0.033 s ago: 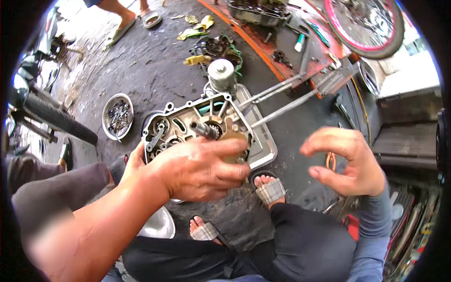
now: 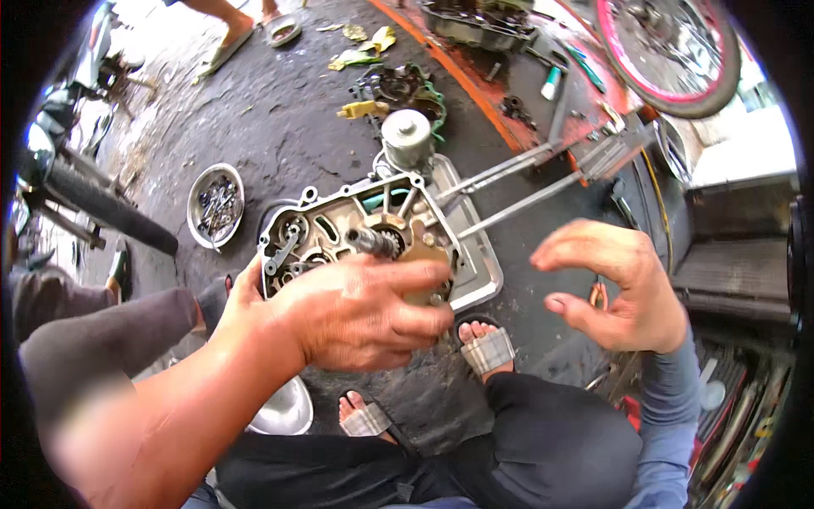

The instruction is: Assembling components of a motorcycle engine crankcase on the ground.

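An engine case half (image 2: 315, 215) with exposed gears and a splined shaft (image 2: 373, 243) sits in front of me on a flat metal tray (image 2: 482, 270). At its left rim, my left hand (image 2: 247, 287) grips the case; most of that hand is hidden behind a co-worker's bare arm. The co-worker's hand (image 2: 360, 312) reaches in from the left over the near part of the case, fingers bent. Whatever lies under it is hidden. My right hand (image 2: 623, 284) is raised right of the case, empty, thumb and fingers curved apart.
A bowl of bolts (image 2: 193, 208) stands on the floor to the left. Behind the case are a metal cylinder (image 2: 406, 137) and another engine part (image 2: 398, 89). Tools lie on an orange-edged sheet (image 2: 449, 64) near a pink-rimmed wheel (image 2: 729, 72). The co-worker's knee (image 2: 110, 327) is at left.
My right hand has shifted slightly to the left and up. The co-worker's hand stays over the case, and the whole view has moved a little.
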Tool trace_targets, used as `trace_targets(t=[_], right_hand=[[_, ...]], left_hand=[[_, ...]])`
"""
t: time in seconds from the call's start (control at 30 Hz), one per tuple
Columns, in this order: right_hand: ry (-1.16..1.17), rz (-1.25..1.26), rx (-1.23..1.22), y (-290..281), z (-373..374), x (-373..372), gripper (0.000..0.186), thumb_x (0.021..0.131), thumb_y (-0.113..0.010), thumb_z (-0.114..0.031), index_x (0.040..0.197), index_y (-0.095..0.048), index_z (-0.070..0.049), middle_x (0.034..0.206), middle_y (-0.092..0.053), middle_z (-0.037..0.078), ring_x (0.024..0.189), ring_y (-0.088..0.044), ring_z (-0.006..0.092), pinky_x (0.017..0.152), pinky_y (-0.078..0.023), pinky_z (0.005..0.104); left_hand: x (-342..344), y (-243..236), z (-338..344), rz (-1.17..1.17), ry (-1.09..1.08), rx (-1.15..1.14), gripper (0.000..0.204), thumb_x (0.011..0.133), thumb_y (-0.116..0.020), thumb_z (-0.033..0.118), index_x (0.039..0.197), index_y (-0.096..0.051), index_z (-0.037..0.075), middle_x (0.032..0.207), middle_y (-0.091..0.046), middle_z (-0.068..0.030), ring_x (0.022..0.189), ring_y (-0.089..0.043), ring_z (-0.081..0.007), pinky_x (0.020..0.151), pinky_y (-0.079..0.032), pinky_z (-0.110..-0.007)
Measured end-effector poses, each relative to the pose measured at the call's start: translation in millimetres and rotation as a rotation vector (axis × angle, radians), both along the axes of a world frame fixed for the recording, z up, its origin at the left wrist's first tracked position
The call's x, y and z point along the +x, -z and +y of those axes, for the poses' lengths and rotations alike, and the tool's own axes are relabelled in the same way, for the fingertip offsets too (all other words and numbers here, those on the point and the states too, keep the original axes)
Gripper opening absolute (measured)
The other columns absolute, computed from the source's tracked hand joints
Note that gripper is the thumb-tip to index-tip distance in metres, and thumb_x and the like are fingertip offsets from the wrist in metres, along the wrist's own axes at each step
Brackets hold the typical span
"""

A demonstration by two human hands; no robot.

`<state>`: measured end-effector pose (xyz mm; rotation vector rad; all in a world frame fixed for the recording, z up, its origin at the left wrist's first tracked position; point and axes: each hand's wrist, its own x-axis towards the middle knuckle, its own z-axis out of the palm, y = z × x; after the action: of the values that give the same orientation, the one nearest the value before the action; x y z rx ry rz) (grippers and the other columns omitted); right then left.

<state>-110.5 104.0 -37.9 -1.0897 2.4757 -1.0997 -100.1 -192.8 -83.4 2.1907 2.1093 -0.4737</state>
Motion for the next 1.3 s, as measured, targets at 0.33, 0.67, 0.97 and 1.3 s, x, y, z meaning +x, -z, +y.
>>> trace_targets(t=[0.33, 0.67, 0.97, 1.3], right_hand=[[-0.472, -0.047, -0.110, 62.7, -54.6, -71.5, 0.082, 0.065, -0.084, -0.035, 0.132, -0.053, 0.000, 0.116, -0.062, 0.013, 0.104, -0.059, 0.0334, 0.088, -0.048, 0.0452], [-0.573, -0.020, -0.276, 64.1, -78.4, -97.1, 0.076, 0.069, -0.087, -0.044, 0.122, -0.058, 0.001, 0.118, -0.066, 0.019, 0.098, -0.064, 0.0335, 0.084, -0.051, 0.0433], [-0.566, -0.757, -1.051, 72.1, -56.4, -82.2, 0.033, 0.085, -0.075, -0.022, 0.063, -0.057, -0.004, 0.056, -0.051, 0.008, 0.045, -0.050, 0.0252, 0.043, -0.040, 0.0396], [-0.689, -0.786, -0.902, -0.4, -109.2, -39.7, 0.039, 0.082, -0.063, 0.000, 0.054, -0.036, -0.007, 0.049, -0.040, 0.006, 0.035, -0.039, 0.0191, 0.035, -0.022, 0.0349]], left_hand=[[14.1, -5.0, 2.4, 0.378, -0.020, 0.035, 0.068, 0.074, -0.078, 0.008, 0.134, -0.048, 0.006, 0.126, -0.044, -0.0092, 0.128, -0.046, -0.0229, 0.108, -0.043, -0.035], [185.1, -43.8, -87.9, -0.531, -0.878, 0.380, 0.084, 0.070, -0.078, 0.002, 0.142, -0.036, -0.004, 0.142, -0.042, -0.0162, 0.136, -0.038, -0.0256, 0.116, -0.032, -0.037], [71.2, 66.4, -103.2, -1.455, -1.826, 1.042, 0.101, 0.067, -0.090, 0.014, 0.151, -0.036, -0.001, 0.144, -0.052, -0.0132, 0.132, -0.047, -0.0188, 0.114, -0.033, -0.035], [56.9, 71.5, -101.7, -1.366, -1.628, 1.075, 0.103, 0.069, -0.091, 0.021, 0.150, -0.033, -0.007, 0.140, -0.056, -0.0179, 0.130, -0.051, -0.0218, 0.112, -0.036, -0.034]])
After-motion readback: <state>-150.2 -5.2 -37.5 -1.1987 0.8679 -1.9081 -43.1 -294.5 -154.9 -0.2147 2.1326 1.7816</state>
